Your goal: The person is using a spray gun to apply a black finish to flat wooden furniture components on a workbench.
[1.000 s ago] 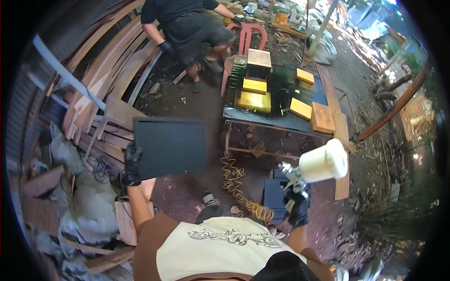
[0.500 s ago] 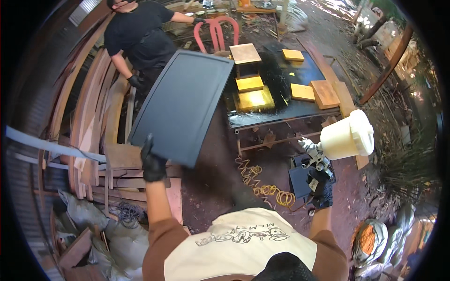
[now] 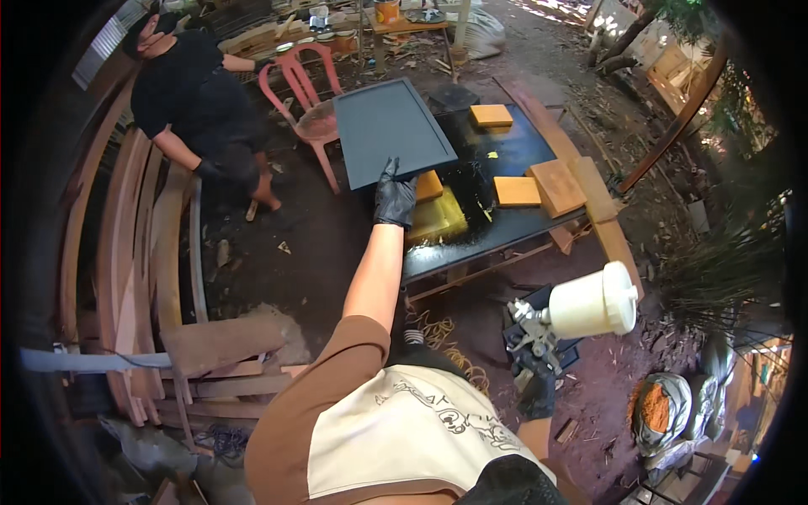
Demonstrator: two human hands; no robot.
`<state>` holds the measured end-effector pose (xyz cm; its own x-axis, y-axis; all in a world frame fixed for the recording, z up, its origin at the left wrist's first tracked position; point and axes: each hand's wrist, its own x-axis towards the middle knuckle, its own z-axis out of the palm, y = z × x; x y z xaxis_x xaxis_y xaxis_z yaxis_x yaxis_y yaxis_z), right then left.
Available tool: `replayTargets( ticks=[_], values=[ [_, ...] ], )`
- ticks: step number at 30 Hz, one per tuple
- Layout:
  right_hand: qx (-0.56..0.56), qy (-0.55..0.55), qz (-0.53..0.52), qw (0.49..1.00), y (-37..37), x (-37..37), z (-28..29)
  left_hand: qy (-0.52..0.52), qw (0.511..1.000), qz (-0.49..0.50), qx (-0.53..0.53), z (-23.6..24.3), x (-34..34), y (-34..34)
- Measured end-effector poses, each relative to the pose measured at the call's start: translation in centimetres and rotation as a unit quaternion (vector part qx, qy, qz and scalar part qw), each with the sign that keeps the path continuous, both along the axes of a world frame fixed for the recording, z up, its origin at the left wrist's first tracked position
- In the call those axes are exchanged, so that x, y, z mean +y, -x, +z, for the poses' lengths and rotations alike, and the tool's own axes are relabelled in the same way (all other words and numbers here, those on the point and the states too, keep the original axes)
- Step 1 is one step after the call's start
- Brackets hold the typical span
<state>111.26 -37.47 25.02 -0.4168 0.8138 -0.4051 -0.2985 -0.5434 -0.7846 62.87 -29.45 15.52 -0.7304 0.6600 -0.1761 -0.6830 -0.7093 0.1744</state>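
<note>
My left hand, in a black glove, is closed on the near edge of a dark grey rectangular panel with a raised border. That arm is stretched forward, and the panel is over the far left part of a black-topped table. Whether the panel touches anything beneath it is hidden. At the lower right, my gloved right hand grips a metal spray gun with a large white paint cup. A yellow block shows partly from under the panel.
More yellow blocks and a brown wooden block lie on the table. A red plastic chair and a person in black are at the far left. Planks are stacked left; a coiled yellow hose lies below the table.
The panel has moved forward and right in my left hand, from beside the table to over it. My body and view have turned. The spray gun remains in my right hand.
</note>
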Motion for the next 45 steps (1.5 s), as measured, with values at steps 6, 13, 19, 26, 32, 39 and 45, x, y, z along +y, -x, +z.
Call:
replayTargets(
  ticks=[6,13,19,26,32,39,45],
  values=[
    [-0.099,0.007,-0.061,0.993,0.0,-2.7,0.6,-0.003,0.999,0.001,-0.046,-4.7,5.2,1.5],
    [-0.134,0.01,-0.122,0.983,0.5,-5.5,1.2,0.004,0.997,0.026,-0.074,-6.1,8.8,2.4],
    [-0.153,0.025,-0.151,0.976,1.1,-6.7,0.9,0.014,0.997,0.014,-0.068,-7.3,9.5,3.3],
    [-0.153,0.038,-0.156,0.975,2.5,-7.2,0.9,-0.037,0.995,-0.007,-0.09,-8.5,9.4,2.3],
    [-0.135,-0.129,-0.127,0.974,7.6,-3.8,3.5,-0.003,0.997,-0.036,-0.066,-9.9,7.5,2.0],
    [-0.062,-0.202,-0.05,0.976,10.6,1.6,11.4,-0.016,0.966,-0.256,-0.016,-7.3,0.5,-5.6],
    [-0.023,-0.308,-0.131,0.942,16.0,3.3,19.8,0.095,0.84,-0.5,0.19,-11.7,-11.1,-11.9]
  ],
)
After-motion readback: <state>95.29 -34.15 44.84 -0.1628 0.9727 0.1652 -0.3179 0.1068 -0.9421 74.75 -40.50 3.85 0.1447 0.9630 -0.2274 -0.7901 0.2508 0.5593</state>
